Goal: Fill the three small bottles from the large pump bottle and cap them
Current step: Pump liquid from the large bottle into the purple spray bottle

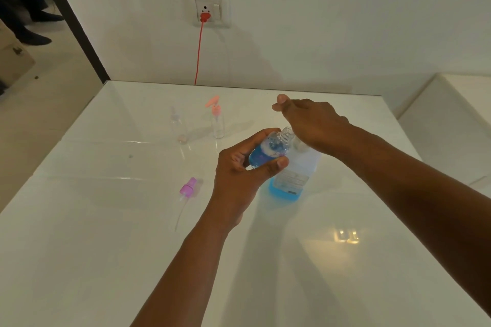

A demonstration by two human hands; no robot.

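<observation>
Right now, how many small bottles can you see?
3: one held in the left hand, the blue-filled bottle; a pink-capped bottle and a clear bottle standing farther back.

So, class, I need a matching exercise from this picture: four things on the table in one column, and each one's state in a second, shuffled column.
Things
1. Held bottle
2. Purple sprayer
3. Pink-topped bottle
4. Pump bottle

States
A. Lying on the table, off its bottle
B. Standing empty, cap on
C. Tilted, open neck, part full of blue liquid
D. Pressed from above by the right hand

Pairs: 1-C, 2-A, 3-B, 4-D
</observation>
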